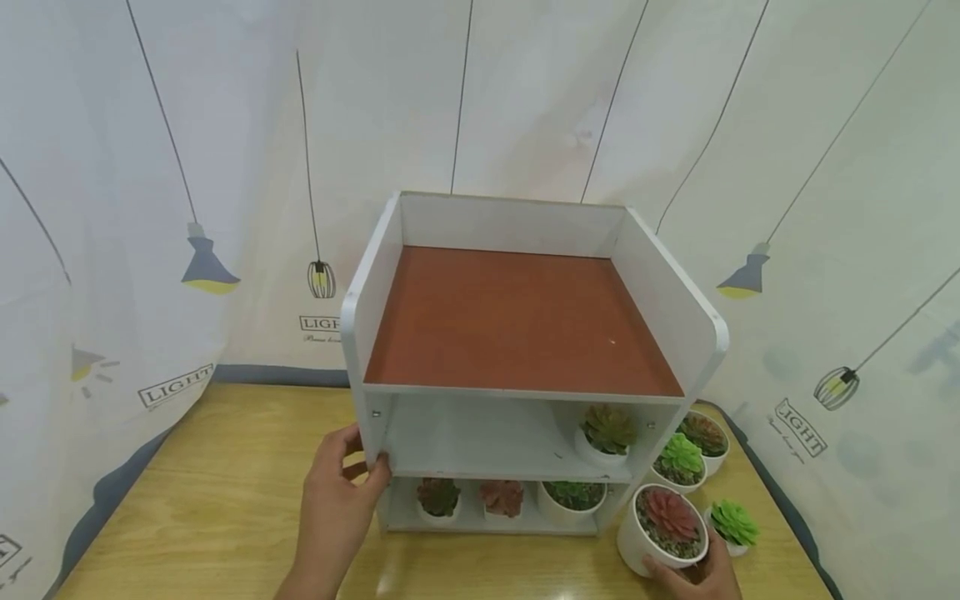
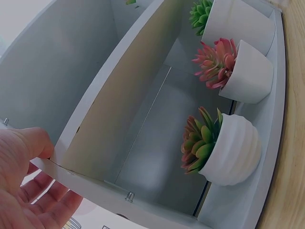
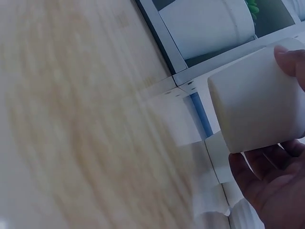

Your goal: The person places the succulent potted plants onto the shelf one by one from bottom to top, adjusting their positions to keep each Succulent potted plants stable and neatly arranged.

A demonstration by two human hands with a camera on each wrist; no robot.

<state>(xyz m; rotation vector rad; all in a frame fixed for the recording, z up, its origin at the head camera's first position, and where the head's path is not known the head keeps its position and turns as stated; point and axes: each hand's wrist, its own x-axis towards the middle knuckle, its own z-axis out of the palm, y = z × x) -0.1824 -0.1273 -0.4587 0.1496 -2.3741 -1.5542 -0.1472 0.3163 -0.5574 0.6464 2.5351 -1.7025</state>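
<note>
My left hand (image 1: 337,492) grips the left side panel of a white shelf unit (image 1: 667,292), thumb at the front edge and fingers round the outside. In my right hand (image 1: 703,573) is a white pot with a red succulent (image 1: 670,514), held beside the unit's lower right corner. The right wrist view shows thumb and fingers on opposite sides of the white pot (image 3: 262,100). On the bottom shelf stand a red-green succulent (image 2: 200,143), a pink succulent (image 2: 219,64) and a green one (image 1: 573,494). One potted succulent (image 1: 607,429) sits at the right of the middle shelf.
Right of the unit stand a bright green potted succulent (image 1: 681,457), a reddish one (image 1: 705,435) behind it, and a small green one (image 1: 735,523) near my right hand. The unit's top has a brown panel (image 1: 517,325). A printed curtain (image 1: 525,100) hangs behind the wooden table (image 1: 225,475).
</note>
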